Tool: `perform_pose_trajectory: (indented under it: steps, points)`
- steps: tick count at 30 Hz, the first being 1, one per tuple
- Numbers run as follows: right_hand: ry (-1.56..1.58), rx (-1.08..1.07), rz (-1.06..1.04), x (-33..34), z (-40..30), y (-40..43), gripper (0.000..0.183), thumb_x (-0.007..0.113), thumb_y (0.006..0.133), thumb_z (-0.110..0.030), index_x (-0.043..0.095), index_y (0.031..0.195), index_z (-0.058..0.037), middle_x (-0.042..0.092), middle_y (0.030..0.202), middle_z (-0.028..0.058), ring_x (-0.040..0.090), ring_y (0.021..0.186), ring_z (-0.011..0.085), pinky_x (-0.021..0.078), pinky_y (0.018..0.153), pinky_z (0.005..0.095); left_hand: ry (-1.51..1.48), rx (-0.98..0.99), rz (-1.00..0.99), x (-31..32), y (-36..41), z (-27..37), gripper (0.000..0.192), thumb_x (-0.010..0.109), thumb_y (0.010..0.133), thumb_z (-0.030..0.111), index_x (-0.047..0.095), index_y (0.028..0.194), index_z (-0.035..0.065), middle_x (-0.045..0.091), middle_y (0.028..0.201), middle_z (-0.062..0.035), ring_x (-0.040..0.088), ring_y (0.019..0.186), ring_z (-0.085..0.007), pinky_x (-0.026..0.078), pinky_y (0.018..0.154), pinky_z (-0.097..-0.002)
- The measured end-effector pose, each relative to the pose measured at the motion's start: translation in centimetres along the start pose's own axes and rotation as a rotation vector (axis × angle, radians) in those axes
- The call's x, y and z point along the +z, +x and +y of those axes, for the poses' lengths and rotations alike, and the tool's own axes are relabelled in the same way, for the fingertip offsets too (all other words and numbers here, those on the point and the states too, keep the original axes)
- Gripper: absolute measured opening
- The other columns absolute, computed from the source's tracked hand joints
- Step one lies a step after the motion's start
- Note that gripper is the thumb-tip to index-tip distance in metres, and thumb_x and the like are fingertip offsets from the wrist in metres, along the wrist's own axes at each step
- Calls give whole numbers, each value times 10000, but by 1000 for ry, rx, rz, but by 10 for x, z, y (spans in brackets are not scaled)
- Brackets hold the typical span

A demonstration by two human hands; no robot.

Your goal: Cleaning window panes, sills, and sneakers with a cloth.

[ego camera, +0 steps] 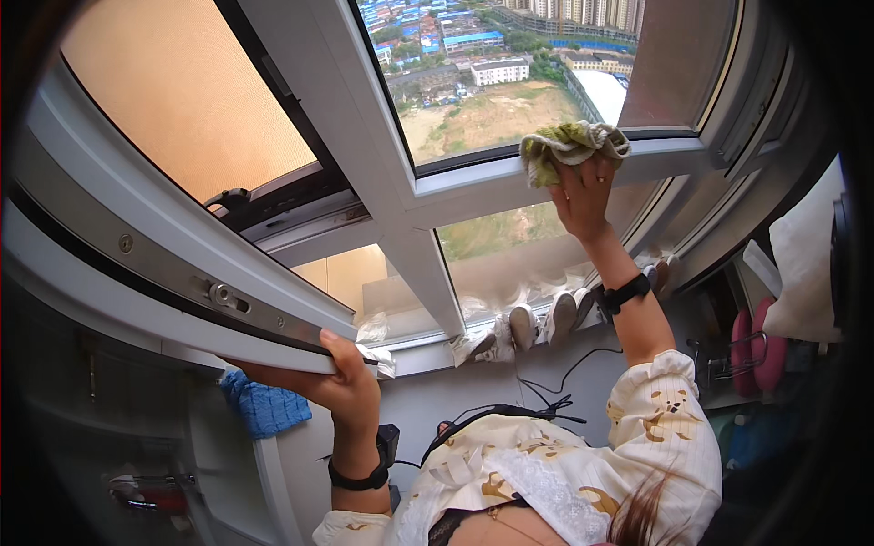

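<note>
A crumpled green and white cloth [561,149] is gripped in my right hand [584,194], which presses it against the white frame bar [478,183] below the upper window pane. My left hand [345,379] holds the lower edge of an opened window sash [171,273], with the thumb on its edge near a metal lock strip [222,295]. The rest of that hand's fingers are hidden behind the sash. Beyond the upper pane [478,102] lie buildings and bare ground far below. Under the bar is a lower glass pane [505,252].
Several shoes [524,326] stand along the window's foot. A blue cloth [266,404] hangs beside my left forearm. Black cables [546,396] run across the floor in front of me. Pink slippers [758,348] hang on a rack at the right. A black window handle [229,198] juts out at the left.
</note>
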State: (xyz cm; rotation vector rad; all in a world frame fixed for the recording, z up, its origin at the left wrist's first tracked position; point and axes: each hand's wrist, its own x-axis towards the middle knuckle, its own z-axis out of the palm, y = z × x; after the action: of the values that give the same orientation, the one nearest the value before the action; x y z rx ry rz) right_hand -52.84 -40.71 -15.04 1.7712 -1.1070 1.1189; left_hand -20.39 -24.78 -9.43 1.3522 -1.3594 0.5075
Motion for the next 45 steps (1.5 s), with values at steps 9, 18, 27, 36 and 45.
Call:
perform_pose_trajectory:
  steps: [9,18,27,36,45]
  points:
    - [-255,396,92,-20,124,-47,328,410,910,-221,559,1139,-40,523,1047,214,471,976,385,356,869,423,31,43,-28,7,5,3,842,445,747,130,-90,1365,-76,41,1368,-338,64,1286,-468,103,1007,-558]
    - [226,207,-33,21,-97,18,343,472,846,-224,581,1142,-90,475,1114,137,389,1043,369,269,945,491,-3,49,19,10,10,-3,934,543,708,141,-88,1348,-114,154,1262,-359,229,1140,-438,174,949,-540]
    - [163,29,-144,40,-126,22,412,509,846,-290,513,1239,-168,423,1124,126,368,1039,343,275,937,485,-163,21,-127,7,10,-9,1071,680,740,342,-88,1373,-54,94,1334,-323,165,1231,-418,212,966,-519]
    - [-138,144,-27,47,-5,-36,429,332,935,-339,430,1303,-141,389,1202,186,322,1099,388,194,959,505,-168,106,-280,-3,1,-23,1182,704,713,414,-193,1362,1,25,1371,-302,147,1272,-426,189,1027,-483]
    - [186,56,103,55,-111,1,570,554,844,-416,411,1321,-140,341,1251,188,247,1170,386,141,989,528,-274,91,-252,0,10,-23,1161,732,636,250,-119,1366,-52,27,1383,-351,112,1291,-487,180,1043,-495]
